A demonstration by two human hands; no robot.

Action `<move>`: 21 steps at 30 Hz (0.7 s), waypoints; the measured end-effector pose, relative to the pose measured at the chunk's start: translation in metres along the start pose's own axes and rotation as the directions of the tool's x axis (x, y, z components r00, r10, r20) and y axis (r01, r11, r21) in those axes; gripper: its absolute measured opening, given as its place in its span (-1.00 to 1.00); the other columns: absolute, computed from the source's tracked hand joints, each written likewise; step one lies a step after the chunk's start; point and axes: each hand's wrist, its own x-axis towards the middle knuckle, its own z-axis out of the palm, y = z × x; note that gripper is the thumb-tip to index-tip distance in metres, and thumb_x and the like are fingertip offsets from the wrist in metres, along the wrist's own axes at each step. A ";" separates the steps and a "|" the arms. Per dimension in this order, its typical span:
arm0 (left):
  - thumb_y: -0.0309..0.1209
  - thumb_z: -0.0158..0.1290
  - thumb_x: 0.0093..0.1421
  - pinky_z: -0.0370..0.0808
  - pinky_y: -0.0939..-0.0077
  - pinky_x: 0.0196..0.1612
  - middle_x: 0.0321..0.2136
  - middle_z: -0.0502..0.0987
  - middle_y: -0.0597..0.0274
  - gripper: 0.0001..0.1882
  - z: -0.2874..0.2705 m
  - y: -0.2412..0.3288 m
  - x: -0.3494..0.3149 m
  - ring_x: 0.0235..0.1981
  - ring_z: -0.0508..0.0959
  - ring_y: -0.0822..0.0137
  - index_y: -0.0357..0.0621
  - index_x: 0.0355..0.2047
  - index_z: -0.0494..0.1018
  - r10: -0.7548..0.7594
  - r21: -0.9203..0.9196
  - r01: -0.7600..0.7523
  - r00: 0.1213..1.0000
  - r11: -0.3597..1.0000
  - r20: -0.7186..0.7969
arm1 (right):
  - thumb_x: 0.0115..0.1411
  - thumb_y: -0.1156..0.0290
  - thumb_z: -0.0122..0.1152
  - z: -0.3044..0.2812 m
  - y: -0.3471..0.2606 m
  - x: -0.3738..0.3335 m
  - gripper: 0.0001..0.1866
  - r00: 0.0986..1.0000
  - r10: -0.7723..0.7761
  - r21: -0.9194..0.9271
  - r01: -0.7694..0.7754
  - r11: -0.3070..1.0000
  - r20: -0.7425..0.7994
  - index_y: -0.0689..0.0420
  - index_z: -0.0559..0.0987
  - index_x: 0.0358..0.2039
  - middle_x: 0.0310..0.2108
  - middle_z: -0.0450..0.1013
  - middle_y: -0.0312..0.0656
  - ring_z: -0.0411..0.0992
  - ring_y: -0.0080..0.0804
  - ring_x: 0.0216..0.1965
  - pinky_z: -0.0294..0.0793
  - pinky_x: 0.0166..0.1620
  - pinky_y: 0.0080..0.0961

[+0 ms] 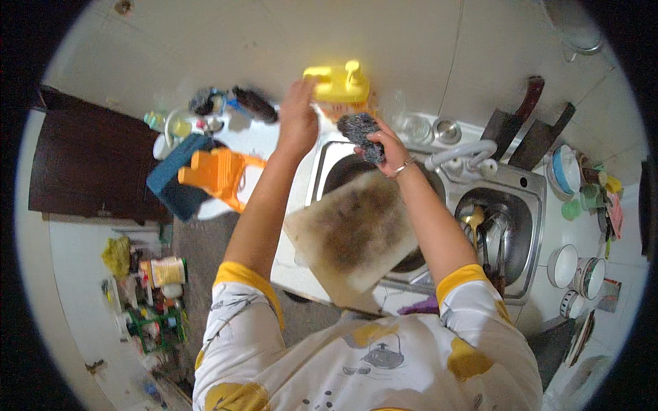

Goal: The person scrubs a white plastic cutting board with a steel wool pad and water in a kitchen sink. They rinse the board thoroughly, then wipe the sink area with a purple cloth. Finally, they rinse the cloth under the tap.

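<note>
My left hand (pixel 299 118) reaches to the back of the counter, its fingers closed at the handle end of a yellow plastic jug (pixel 346 85) with a capped spout. How far the fingers wrap round the handle is partly hidden. In my right hand (pixel 389 149) is a dark grey scrubbing pad (pixel 361 133), held just right of the jug and above the sink's far edge. Below both hands, a pale board (pixel 363 233) with a large brown stain lies tilted across the left basin (pixel 336 168). Neither hand touches the board.
Right of the board, the other basin (pixel 522 236) holds several utensils beside a faucet (pixel 466 154). Two cleavers (pixel 531 144) lean against the wall. Bowls (pixel 563 266) stand at the right. An orange plastic stand (pixel 216 175) and a dark blue box (pixel 171 178) sit left of my left arm.
</note>
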 end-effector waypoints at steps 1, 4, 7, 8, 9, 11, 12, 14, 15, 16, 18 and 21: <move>-0.66 -0.10 -0.02 0.07 0.22 0.23 0.13 0.21 -0.08 -0.38 0.001 -0.002 -0.037 0.20 0.15 -0.01 -0.18 0.14 0.18 -0.103 -0.065 0.096 0.987 0.993 -0.119 | 0.05 0.53 0.08 -0.006 0.009 -0.023 -0.48 0.996 -0.018 -0.111 0.009 0.994 -0.082 0.15 0.29 0.08 -0.18 0.40 -0.18 0.43 -0.43 -0.25 0.54 -0.26 -0.51; -0.56 -0.12 0.13 0.07 0.27 0.22 0.14 0.15 -0.15 -0.42 -0.006 0.013 -0.183 0.18 0.17 0.01 -0.33 0.18 0.06 -0.552 -0.218 0.509 0.795 0.832 -0.250 | 0.13 0.40 0.09 0.014 0.033 -0.111 -0.46 0.972 -0.054 -0.855 -0.173 0.489 -0.228 0.17 0.24 0.13 -0.01 0.35 -0.05 0.33 -0.23 0.00 0.35 0.06 -0.26; -0.45 -0.17 0.24 0.07 0.31 0.21 0.19 0.09 -0.13 -0.41 0.015 0.049 -0.296 0.19 0.16 0.10 -0.31 0.24 -0.08 -0.853 -0.519 0.700 0.506 0.491 -0.125 | 0.11 0.39 0.11 -0.021 0.139 -0.174 -0.52 0.956 -0.150 -0.965 0.259 0.027 0.252 0.18 0.34 0.06 -0.01 0.34 0.03 0.21 -0.16 0.12 0.15 0.19 -0.28; -0.43 -0.19 0.26 0.09 0.32 0.20 0.19 0.08 -0.11 -0.41 0.026 0.058 -0.318 0.19 0.16 0.13 -0.29 0.25 -0.11 -0.930 -0.643 0.707 0.367 0.293 -0.020 | 0.10 0.39 0.10 -0.009 0.156 -0.189 -0.55 0.943 -0.063 -0.945 0.324 -0.049 0.327 0.19 0.37 0.03 -0.03 0.34 0.04 0.20 -0.14 0.12 0.15 0.18 -0.30; -0.42 -0.19 0.26 0.11 0.34 0.19 0.18 0.09 -0.08 -0.41 0.028 0.069 -0.313 0.18 0.18 0.15 -0.28 0.25 -0.11 -0.949 -0.683 0.699 0.315 0.211 0.030 | 0.09 0.39 0.10 -0.005 0.167 -0.196 -0.58 0.920 0.031 -0.912 0.392 -0.117 0.392 0.20 0.40 -0.01 -0.04 0.34 0.06 0.19 -0.11 0.13 0.15 0.17 -0.31; -0.41 -0.21 0.28 0.15 0.36 0.16 0.17 0.13 -0.03 -0.42 0.021 0.091 -0.293 0.15 0.21 0.20 -0.26 0.25 -0.10 -0.965 -0.751 0.658 0.225 0.051 0.132 | 0.09 0.41 0.02 -0.055 0.171 -0.127 -0.68 0.968 0.098 -0.918 0.250 -0.309 0.231 0.23 0.47 -0.14 -0.09 0.34 0.08 0.25 -0.07 0.04 0.24 0.10 -0.33; -0.40 -0.21 0.29 0.17 0.37 0.14 0.14 0.17 -0.01 -0.44 0.020 0.090 -0.301 0.12 0.24 0.21 -0.25 0.24 -0.08 -0.962 -0.774 0.633 0.225 0.022 0.157 | 0.08 0.43 -0.05 -0.049 0.140 -0.095 -0.72 0.955 0.018 -0.905 -0.285 0.317 -0.295 0.27 0.48 -0.22 -0.12 0.36 0.08 0.31 -0.05 -0.05 0.32 0.00 -0.25; -0.37 -0.22 0.30 0.22 0.39 0.10 0.07 0.24 0.04 -0.48 0.026 0.075 -0.297 0.06 0.29 0.25 -0.23 0.22 -0.03 -0.926 -0.807 0.590 0.292 -0.024 0.241 | 0.05 0.44 -0.02 -0.168 0.165 -0.053 -0.78 0.818 -0.574 -0.984 -0.076 -0.158 0.029 0.29 0.50 -0.34 -0.23 0.38 0.08 0.36 0.02 -0.19 0.37 -0.13 -0.18; -0.34 -0.21 0.31 0.29 0.41 0.02 -0.04 0.34 0.09 -0.57 0.029 0.067 -0.308 -0.05 0.36 0.30 -0.21 0.15 0.08 -0.934 -0.716 0.695 0.203 -0.073 0.292 | 0.04 0.44 0.00 -0.155 0.172 -0.055 -0.78 0.918 -0.395 -0.984 -0.094 -0.151 -0.027 0.27 0.51 -0.34 -0.23 0.38 0.09 0.35 0.00 -0.18 0.36 -0.10 -0.18; -0.33 -0.21 0.31 0.30 0.42 0.00 -0.06 0.35 0.10 -0.59 0.025 0.067 -0.309 -0.08 0.37 0.30 -0.20 0.12 0.10 -0.937 -0.755 0.651 0.214 -0.073 0.275 | 0.03 0.44 0.02 -0.132 0.167 -0.059 -0.78 0.977 -0.201 -0.981 -0.108 -0.159 -0.075 0.26 0.51 -0.34 -0.22 0.37 0.09 0.34 -0.02 -0.16 0.35 -0.08 -0.19; -0.32 -0.22 0.31 0.33 0.43 -0.03 -0.10 0.38 0.13 -0.64 0.028 0.086 -0.310 -0.13 0.40 0.32 -0.19 0.06 0.15 -0.943 -0.848 0.521 0.225 -0.097 0.246 | 0.01 0.47 0.03 -0.032 0.161 -0.098 -0.78 0.996 0.011 -0.986 0.088 -0.141 0.088 0.24 0.52 -0.31 -0.21 0.37 0.09 0.33 -0.04 -0.14 0.33 -0.06 -0.18; -0.32 -0.22 0.31 0.34 0.44 -0.05 -0.09 0.37 0.14 -0.66 0.029 0.086 -0.310 -0.14 0.40 0.34 -0.19 0.05 0.16 -0.950 -0.809 0.582 0.199 -0.083 0.241 | 0.06 0.47 -0.04 0.004 0.183 -0.132 -0.80 0.909 -0.200 -0.924 0.380 0.031 0.367 0.23 0.52 -0.34 -0.24 0.39 0.04 0.35 -0.02 -0.20 0.36 -0.11 -0.22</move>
